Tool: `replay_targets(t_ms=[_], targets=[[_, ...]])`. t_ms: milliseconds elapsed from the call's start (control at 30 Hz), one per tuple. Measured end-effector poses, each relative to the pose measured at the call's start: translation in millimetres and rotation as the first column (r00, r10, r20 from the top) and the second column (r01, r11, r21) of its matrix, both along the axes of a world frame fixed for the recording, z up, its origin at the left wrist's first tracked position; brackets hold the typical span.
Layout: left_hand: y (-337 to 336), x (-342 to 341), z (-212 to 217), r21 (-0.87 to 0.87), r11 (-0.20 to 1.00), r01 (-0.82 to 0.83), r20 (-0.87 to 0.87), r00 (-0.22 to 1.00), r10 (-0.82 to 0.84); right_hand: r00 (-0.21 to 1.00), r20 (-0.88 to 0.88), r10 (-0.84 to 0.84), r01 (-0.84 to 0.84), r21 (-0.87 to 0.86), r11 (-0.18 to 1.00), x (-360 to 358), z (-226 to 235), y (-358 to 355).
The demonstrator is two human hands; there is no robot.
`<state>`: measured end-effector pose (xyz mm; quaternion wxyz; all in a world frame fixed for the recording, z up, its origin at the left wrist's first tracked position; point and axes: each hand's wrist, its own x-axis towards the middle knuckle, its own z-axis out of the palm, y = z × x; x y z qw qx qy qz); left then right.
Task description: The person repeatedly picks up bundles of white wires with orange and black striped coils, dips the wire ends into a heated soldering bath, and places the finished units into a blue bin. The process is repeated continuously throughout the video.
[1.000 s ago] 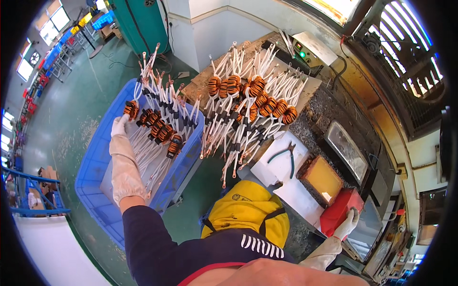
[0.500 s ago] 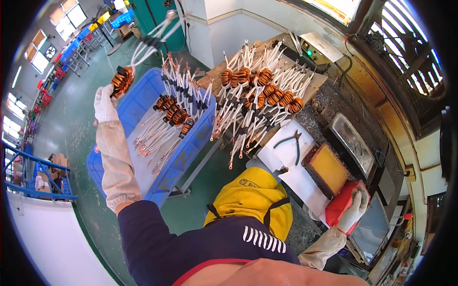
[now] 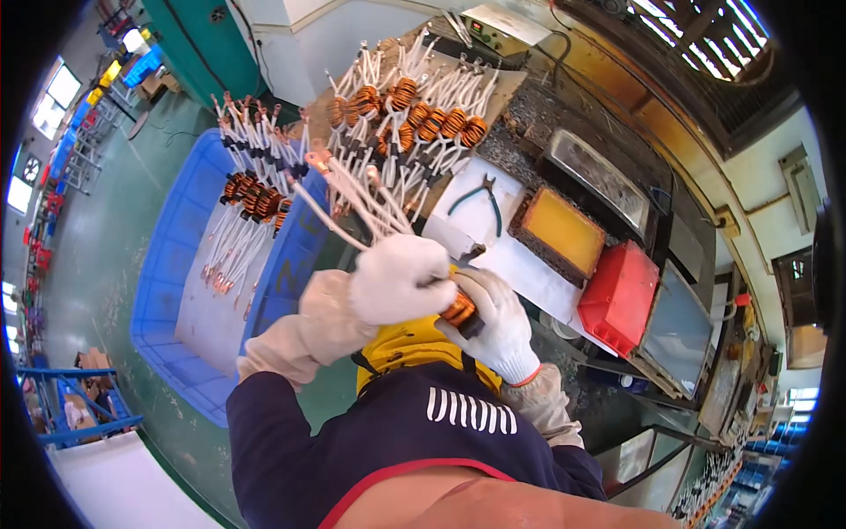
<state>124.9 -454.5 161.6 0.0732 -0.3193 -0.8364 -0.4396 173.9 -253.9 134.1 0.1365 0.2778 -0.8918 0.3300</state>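
Both white-gloved hands meet in front of my yellow apron around one copper-wound toroidal coil [image 3: 459, 309]. My left hand [image 3: 401, 278] is closed round its white leads [image 3: 357, 196], whose bare copper-coloured ends fan out toward the upper left. My right hand [image 3: 493, 319] wraps the wound ring itself, so only part of the ring shows between the two gloves. Just beyond the hands, a pair of pliers with dark green handles [image 3: 494, 214] rests on a white sheet [image 3: 462, 187].
At left stands a blue plastic crate [image 3: 181, 291] with rows of similar coils. More toroidal coils [image 3: 401, 93] are heaped on the bench. To the right are a pan of yellow material [image 3: 564, 231], a red plastic bin [image 3: 619, 298] and a metal-framed tray [image 3: 599, 178].
My left hand has brought the coil from above the crate to in front of my body. My right hand has left the red bin and taken hold of the coil. The view has shifted.
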Motion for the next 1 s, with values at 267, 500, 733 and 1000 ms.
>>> replay_targets(t_ms=[267,500,733,1000], targets=[[60,20,-25,0.138,0.989,0.059,0.048,0.997,-0.066,0.977,0.169,-0.129,0.176,-0.305,0.936,21,-56,42],[7,29,-76,0.454,0.879,0.144,0.809,0.347,-0.474,0.879,0.405,-0.253,0.42,-0.406,0.811,45,-101,55],[17,6,-148,0.477,0.728,-0.493,0.878,0.292,-0.378,0.871,0.449,-0.198,0.402,-0.423,0.812,53,-88,58],[52,-4,-145,0.647,0.696,-0.312,0.763,0.282,-0.582,0.847,0.505,-0.163,0.407,-0.422,0.81,62,-81,54]])
